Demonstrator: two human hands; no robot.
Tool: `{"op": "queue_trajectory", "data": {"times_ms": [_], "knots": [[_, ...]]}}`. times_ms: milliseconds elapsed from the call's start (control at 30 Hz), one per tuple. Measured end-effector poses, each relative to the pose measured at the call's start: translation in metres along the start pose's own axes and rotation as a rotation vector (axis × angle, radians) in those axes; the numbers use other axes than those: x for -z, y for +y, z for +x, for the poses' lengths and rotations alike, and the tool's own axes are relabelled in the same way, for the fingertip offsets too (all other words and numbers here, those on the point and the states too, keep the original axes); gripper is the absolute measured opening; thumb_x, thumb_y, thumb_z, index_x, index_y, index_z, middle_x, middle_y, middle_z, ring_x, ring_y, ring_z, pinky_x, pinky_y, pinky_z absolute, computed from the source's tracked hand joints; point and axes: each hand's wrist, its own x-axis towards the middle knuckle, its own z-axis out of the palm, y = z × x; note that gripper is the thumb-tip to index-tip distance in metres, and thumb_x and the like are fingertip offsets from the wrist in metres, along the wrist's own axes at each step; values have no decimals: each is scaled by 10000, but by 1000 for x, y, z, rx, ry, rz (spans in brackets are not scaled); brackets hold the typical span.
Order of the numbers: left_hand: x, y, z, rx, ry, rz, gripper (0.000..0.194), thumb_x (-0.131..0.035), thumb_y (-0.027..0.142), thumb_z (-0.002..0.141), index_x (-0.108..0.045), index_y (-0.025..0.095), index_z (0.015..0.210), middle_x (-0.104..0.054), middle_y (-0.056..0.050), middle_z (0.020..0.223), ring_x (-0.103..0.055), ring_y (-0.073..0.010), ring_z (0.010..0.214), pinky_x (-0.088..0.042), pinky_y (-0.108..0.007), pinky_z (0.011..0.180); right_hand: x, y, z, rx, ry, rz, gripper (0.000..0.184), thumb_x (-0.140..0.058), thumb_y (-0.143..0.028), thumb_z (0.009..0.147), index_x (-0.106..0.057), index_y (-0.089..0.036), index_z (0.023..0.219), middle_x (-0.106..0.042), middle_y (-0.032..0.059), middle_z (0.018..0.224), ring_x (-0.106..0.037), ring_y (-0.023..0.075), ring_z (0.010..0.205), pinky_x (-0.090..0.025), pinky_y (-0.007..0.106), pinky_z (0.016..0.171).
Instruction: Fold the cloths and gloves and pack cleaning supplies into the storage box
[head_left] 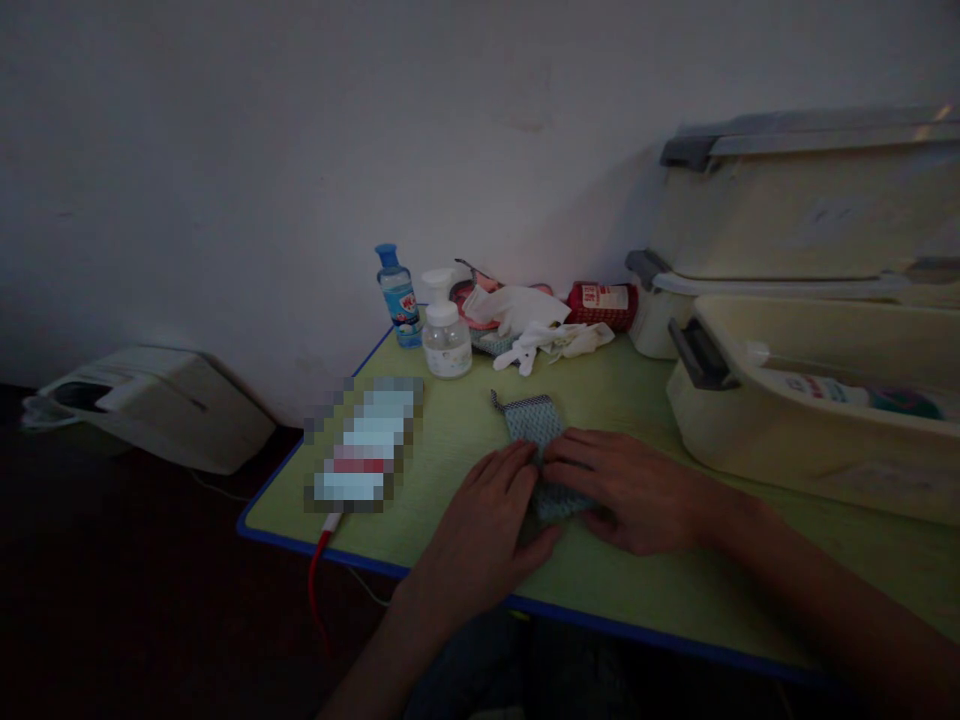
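Note:
A small blue-grey checked cloth [534, 420] lies on the green table [465, 430] near its front edge. My left hand [484, 530] rests on the cloth's near left part with fingers stretched flat. My right hand [626, 487] lies across the cloth's near end, fingers flat and pointing left, touching the left fingertips. The far end of the cloth, with a small loop at its corner, shows beyond both hands.
At the back stand a blue-capped bottle [397, 296], a pump bottle [445, 332], white gloves [551, 340] and a red pack [602, 303]. Cream plastic bins [810, 400] fill the right. A blurred-out object [365, 445] lies left, a white device [157, 405] beyond the table.

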Motion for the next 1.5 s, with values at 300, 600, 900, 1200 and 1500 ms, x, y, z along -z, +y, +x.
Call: {"op": "queue_trajectory", "data": {"times_ms": [300,600,900,1200,1500], "knots": [[0,1,0,11,16,-21,387,-566,236,780,-459,151,1142,-472,-136,1308,-398,-238,1252,-349,-449,1039,-3,1,2,26,39,-135,294,-472,-84,761,-567,-118,1037,-609,114,1015,-531,228,935,-475,371,791],[-4,-2,1,37,90,28,384,-527,170,802,-453,137,1178,-521,-122,1257,-459,-232,1189,-385,-441,1014,-8,2,4,-31,171,-157,205,-432,-106,827,-596,-144,944,-654,111,916,-604,208,860,-488,359,769],[2,-3,3,93,144,-145,195,-446,95,823,-591,162,935,-624,-68,993,-558,-193,951,-466,-376,864,1,2,1,-109,85,165,169,-440,-129,835,-568,-156,943,-637,87,855,-602,183,797,-463,293,717],[4,-2,0,320,126,-457,152,-479,237,823,-605,152,822,-634,-49,797,-572,-189,756,-446,-317,708,2,-3,5,-268,138,527,109,-459,-200,845,-553,-170,890,-580,-8,702,-546,124,632,-408,218,587],[3,-2,9,474,121,-682,140,-472,245,799,-544,161,886,-640,-25,742,-592,-168,695,-428,-253,614,-7,-3,14,-469,228,685,76,-502,-208,793,-509,-166,729,-479,-32,610,-467,112,569,-356,215,519]]}}
